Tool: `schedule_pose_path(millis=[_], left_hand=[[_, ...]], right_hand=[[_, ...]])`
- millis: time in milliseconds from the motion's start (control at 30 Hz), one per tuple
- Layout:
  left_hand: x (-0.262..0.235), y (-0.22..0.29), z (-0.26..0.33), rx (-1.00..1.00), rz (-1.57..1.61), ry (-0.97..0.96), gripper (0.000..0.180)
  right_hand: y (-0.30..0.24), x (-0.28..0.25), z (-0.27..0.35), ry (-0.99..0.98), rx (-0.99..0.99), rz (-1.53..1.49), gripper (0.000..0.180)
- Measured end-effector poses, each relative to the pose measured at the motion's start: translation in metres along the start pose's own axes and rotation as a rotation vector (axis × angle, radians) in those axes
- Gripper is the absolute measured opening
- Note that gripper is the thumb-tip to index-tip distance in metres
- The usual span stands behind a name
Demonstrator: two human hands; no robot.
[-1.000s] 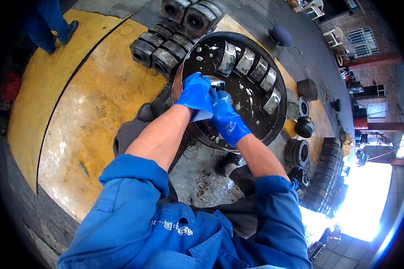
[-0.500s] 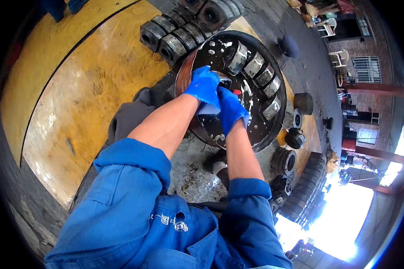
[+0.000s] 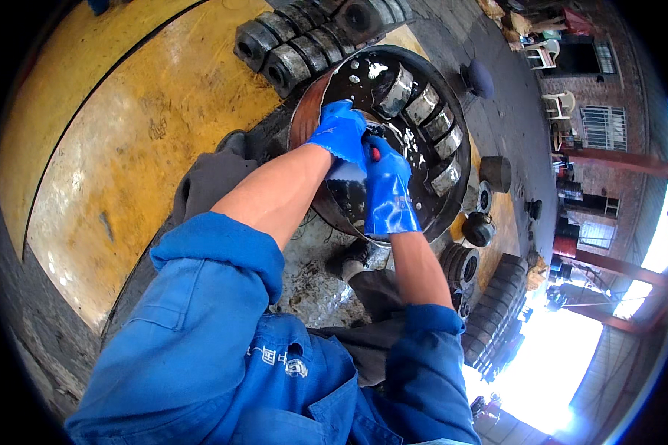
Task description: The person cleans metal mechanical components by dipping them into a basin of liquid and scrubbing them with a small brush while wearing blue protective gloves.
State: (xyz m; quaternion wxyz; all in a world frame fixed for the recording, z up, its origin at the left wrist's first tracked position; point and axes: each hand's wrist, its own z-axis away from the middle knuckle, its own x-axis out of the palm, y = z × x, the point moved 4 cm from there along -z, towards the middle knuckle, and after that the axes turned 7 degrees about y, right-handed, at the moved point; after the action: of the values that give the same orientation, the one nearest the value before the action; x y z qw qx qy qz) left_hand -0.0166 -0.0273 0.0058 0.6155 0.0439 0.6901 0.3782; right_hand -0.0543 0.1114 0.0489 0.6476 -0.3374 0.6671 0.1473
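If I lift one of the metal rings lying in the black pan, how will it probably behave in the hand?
Probably heavy for its size: each ring looks like thick solid metal. Likely slippery, since the rings and the pan shine wet with dark liquid, as do the blue gloves on the left hand and right hand. Being round, one may roll if set on edge.
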Motion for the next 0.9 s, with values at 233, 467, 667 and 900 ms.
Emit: schedule_pose_path(millis=[233, 467, 667, 900], left_hand=[[0.010, 0.002, -0.004, -0.110, 0.130, 0.010, 0.045], [0.010, 0.005, 0.003, 0.075, -0.032, -0.017, 0.048], [-0.014, 0.017, 0.009, 0.119, -0.085, -0.070, 0.043], [0.021, -0.011, -0.010, 0.060, 0.271, 0.216, 0.031]], right_hand=[[0.070, 0.049, 0.020, -0.364, 0.954, -1.143, 0.026], [0.079, 0.069, 0.022, -0.520, 1.000, -1.276, 0.036], [0.053, 0.028, 0.009, -0.148, 0.371, -0.609, 0.024], [0.009, 0.026, 0.036, -0.122, -0.593, 0.244, 0.041]])
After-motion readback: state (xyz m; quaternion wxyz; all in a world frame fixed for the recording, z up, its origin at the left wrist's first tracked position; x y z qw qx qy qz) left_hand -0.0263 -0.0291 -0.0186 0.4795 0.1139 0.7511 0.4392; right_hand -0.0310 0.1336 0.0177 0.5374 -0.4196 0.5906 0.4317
